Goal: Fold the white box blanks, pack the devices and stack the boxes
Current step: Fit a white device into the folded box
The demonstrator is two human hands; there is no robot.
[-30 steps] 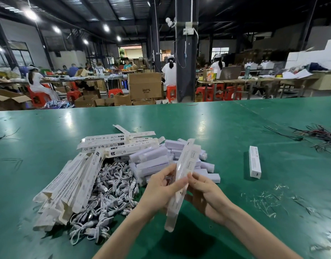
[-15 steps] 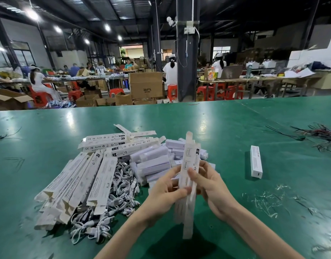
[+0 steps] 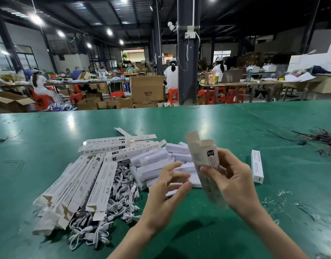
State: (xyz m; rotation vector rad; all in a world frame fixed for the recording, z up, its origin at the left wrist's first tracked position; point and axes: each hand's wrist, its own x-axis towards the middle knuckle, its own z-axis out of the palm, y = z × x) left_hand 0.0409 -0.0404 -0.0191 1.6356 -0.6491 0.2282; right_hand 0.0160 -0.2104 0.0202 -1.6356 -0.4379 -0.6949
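Observation:
My right hand grips a long white box, now squared open, upright, with its top flaps up. My left hand hovers just left of it, fingers relaxed and spread, holding nothing. Flat white box blanks lie fanned on the green table at the left, with more blanks behind them. White bar-shaped devices are heaped in the middle, behind my hands. One closed box lies alone at the right.
A tangle of white cables lies under and beside the blanks. Dark wire scraps sit at the far right, and small clear scraps litter the near right. Beyond the table stand a pillar, cartons, red stools and seated workers.
The flat blank held by both hands has been popped open into a box. My left hand has let go of it and moved left; my right hand has raised it.

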